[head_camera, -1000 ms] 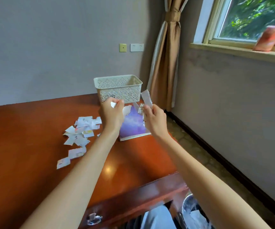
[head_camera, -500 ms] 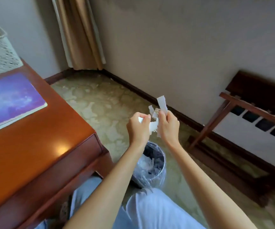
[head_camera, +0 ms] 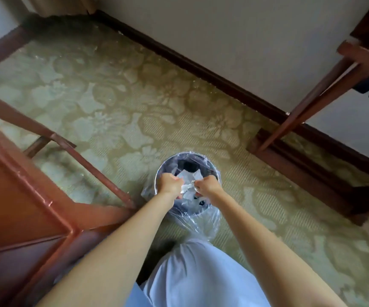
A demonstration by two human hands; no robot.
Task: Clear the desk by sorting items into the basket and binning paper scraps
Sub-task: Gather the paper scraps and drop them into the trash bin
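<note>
Both arms stretched down; left hand [head_camera: 168, 183] & right hand [head_camera: 206, 185] pinch paper scraps [head_camera: 186, 187] over lined bin [head_camera: 210, 167]; earlier were higher, desk-side.

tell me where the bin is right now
In the head view the bin stands on the carpet at lower centre, just right of the desk, directly beneath the left hand and right hand, which grip paper scraps over its mouth.

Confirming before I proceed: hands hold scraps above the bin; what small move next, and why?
Probably open both hands: the left hand and right hand pinch the paper scraps right over the open bin, so they should fall inside.
</note>
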